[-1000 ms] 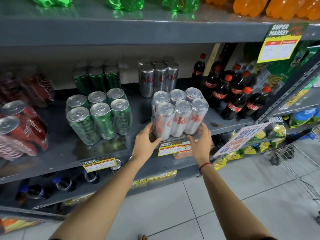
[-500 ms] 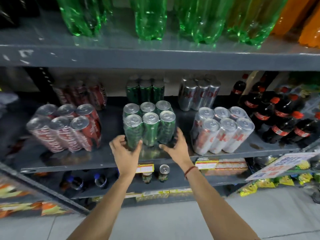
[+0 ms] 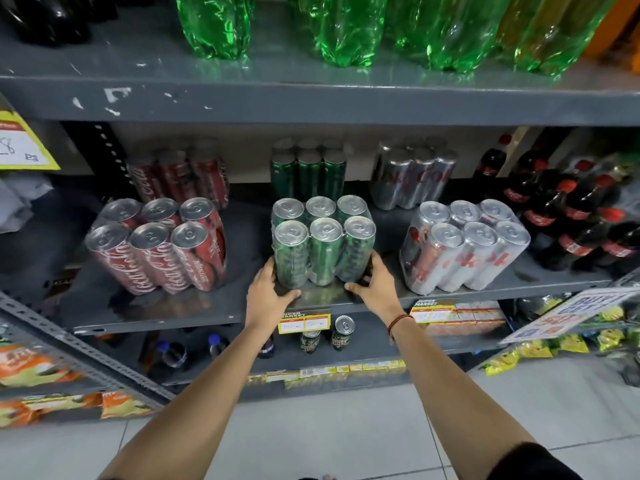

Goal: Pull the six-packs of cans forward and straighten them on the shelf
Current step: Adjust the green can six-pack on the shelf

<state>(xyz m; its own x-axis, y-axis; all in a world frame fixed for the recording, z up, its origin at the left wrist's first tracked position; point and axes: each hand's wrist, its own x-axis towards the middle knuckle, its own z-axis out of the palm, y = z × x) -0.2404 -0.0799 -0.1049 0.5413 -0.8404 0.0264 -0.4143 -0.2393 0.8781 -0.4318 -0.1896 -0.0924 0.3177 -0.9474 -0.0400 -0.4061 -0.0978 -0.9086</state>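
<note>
A shrink-wrapped green six-pack (image 3: 322, 242) stands near the front of the grey middle shelf (image 3: 194, 310). My left hand (image 3: 272, 289) grips its lower left corner and my right hand (image 3: 374, 284) grips its lower right corner. A red cola six-pack (image 3: 159, 245) sits to the left, turned a little askew. A silver six-pack (image 3: 462, 245) sits to the right, also slightly angled. Behind each front pack another pack of the same colour stands at the back: red (image 3: 180, 176), green (image 3: 308, 171), silver (image 3: 414, 176).
Small dark cola bottles (image 3: 568, 216) fill the shelf's right end. Large green bottles (image 3: 346, 26) stand on the shelf above. Price tags (image 3: 304, 320) hang on the shelf edge, with loose cans (image 3: 343, 332) and bottles on the shelf below. Snack bags (image 3: 540, 348) lie low on the right.
Both hands left the silver six-pack and moved left to the green one, now closed on its lower corners. The view shifted left and came closer.
</note>
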